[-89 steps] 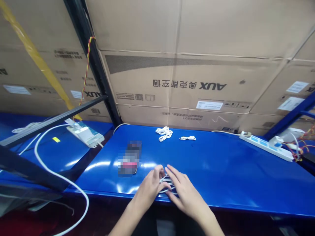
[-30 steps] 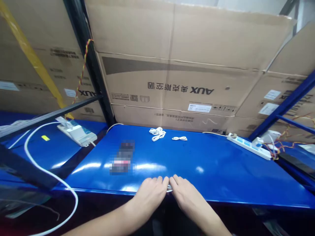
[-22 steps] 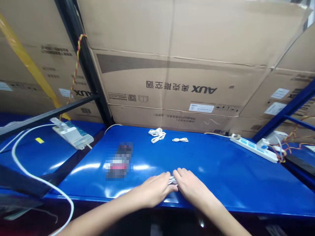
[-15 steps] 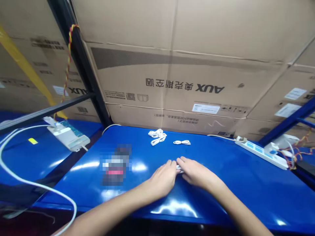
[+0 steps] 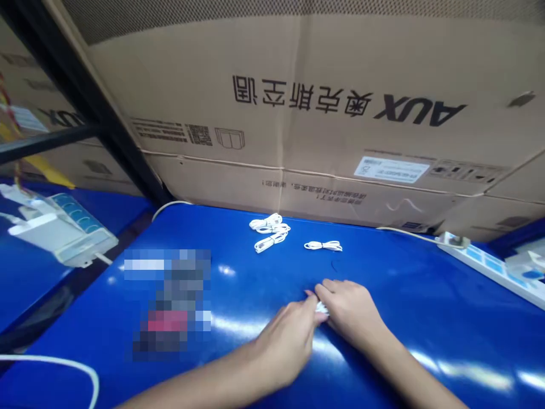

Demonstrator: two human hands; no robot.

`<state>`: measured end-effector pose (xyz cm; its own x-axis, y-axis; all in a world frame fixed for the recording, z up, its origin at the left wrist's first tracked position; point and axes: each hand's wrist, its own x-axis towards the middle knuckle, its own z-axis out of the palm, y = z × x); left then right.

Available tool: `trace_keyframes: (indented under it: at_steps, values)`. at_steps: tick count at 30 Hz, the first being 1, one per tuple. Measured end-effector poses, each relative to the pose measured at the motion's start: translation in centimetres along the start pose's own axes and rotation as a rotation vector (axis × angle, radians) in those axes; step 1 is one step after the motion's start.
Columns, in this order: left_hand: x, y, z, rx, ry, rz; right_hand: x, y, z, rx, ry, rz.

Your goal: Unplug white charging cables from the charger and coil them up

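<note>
Both my hands lie side by side on the blue table, closed over a small bundle of white cable that barely shows between them. My left hand curls onto it from the left and my right hand covers it from the right. Farther back on the table lie a pile of coiled white cables and a single coiled white cable, both apart from my hands.
Large cardboard boxes stand along the back of the table. A white power strip lies at the right, another power strip at the left on a neighbouring blue surface. A blurred-out object lies left of my hands. A black rack post rises at the back left.
My hands gathered a loose white cable into a small bundle and slid it forward from the table's front edge. The camera has moved closer to the table and boxes.
</note>
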<state>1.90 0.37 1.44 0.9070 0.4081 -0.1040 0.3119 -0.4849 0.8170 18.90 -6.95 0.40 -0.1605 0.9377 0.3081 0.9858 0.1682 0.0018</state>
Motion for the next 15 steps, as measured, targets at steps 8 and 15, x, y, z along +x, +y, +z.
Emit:
trace_keyframes:
  at_steps: [8,15]
  values:
    - [-0.3,1.2,0.7,-0.37,-0.102,-0.161,0.1,1.4,-1.2,0.063,0.06,-0.073]
    - [1.1,-0.6,1.9,-0.517,0.012,-0.193,-2.0,10.9,-3.2,0.543,0.044,0.38]
